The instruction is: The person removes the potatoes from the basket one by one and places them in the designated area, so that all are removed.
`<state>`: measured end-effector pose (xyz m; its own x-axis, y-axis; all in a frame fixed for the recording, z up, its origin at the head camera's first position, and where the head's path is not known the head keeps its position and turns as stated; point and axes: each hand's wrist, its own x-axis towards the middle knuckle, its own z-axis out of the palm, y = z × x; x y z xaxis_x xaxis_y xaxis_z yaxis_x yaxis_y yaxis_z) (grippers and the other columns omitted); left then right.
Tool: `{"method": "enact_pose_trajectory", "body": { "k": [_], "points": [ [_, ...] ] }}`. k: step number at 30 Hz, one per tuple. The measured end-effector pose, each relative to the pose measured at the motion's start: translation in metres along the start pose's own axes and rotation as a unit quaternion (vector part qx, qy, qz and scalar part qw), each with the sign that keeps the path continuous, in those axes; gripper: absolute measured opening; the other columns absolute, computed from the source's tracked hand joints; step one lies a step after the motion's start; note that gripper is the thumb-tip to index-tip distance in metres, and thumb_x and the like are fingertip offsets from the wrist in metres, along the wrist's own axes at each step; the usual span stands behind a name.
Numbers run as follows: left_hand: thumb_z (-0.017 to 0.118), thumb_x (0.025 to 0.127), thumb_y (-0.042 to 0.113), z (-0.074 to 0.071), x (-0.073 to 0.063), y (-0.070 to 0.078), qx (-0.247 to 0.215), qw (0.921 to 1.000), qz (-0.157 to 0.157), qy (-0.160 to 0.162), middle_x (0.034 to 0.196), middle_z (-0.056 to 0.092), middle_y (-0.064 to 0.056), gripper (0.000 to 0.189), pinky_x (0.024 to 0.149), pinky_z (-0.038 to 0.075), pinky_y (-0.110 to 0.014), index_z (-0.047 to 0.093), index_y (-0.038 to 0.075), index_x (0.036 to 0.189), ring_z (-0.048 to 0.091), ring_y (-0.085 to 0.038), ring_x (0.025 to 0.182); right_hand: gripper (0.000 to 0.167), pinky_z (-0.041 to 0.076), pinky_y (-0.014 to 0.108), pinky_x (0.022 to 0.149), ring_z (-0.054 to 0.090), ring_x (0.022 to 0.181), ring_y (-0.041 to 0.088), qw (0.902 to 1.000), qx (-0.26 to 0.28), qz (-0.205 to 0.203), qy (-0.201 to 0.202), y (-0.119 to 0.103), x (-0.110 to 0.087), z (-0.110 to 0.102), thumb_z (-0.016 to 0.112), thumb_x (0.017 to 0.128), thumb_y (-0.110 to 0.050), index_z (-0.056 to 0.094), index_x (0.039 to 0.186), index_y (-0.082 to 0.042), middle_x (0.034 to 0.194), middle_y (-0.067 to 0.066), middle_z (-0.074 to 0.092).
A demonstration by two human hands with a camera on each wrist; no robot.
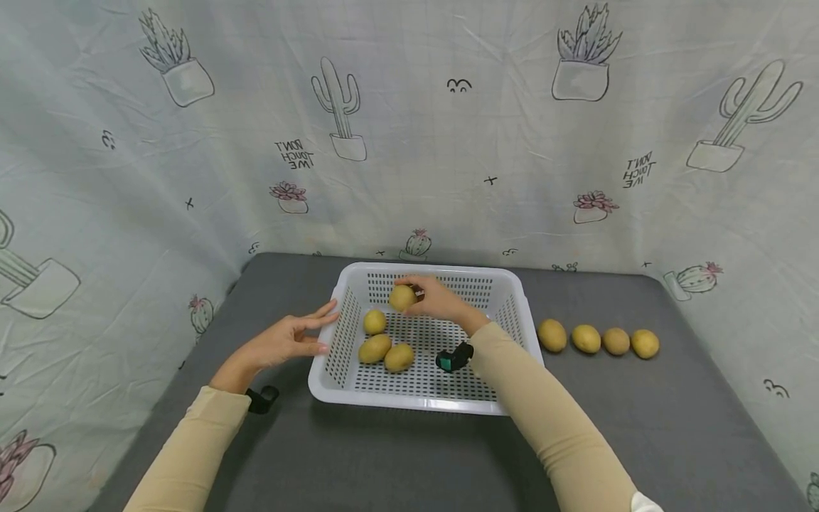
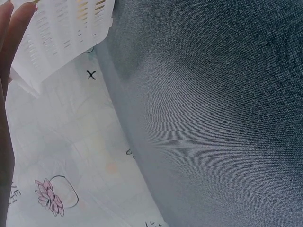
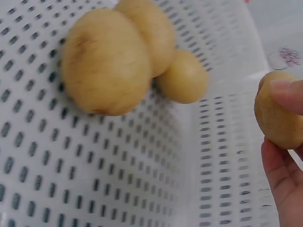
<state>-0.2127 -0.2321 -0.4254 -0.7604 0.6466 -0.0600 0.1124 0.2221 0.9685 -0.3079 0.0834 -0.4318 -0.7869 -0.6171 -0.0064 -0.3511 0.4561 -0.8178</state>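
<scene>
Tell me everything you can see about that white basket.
The white basket is rectangular with rounded corners, a smooth rim and slotted walls and floor; it looks like plastic. It stands upright and open-topped on the dark grey table. Three potatoes lie on its floor, toward the left, and the right hand holds another potato over its floor. The left hand touches its left rim.

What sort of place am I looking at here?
Probably a small staged work corner, perhaps set up for filming: a wrinkled cactus-print cloth hangs behind and beside a grey table, which bears a white perforated basket and a row of potatoes.
</scene>
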Motion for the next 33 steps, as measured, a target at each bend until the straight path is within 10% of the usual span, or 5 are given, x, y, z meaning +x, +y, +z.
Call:
{"method": "enact_pose_trajectory", "body": {
  "k": [33],
  "points": [
    [0.063, 0.09, 0.006, -0.002, 0.001, 0.001, 0.001, 1.0, 0.001, 0.0, 0.16, -0.007, -0.009, 0.071, 0.09, 0.05, -0.026, 0.022, -0.004, 0.147, 0.043, -0.043, 0.126, 0.063, 0.046, 0.042, 0.096, 0.054, 0.115, 0.031, 0.9766, 0.123, -0.119, 0.13, -0.046, -0.072, -0.051, 0.069, 0.084, 0.0, 0.043, 0.141, -0.004, 0.14, 0.015, 0.045]
  ]
}}
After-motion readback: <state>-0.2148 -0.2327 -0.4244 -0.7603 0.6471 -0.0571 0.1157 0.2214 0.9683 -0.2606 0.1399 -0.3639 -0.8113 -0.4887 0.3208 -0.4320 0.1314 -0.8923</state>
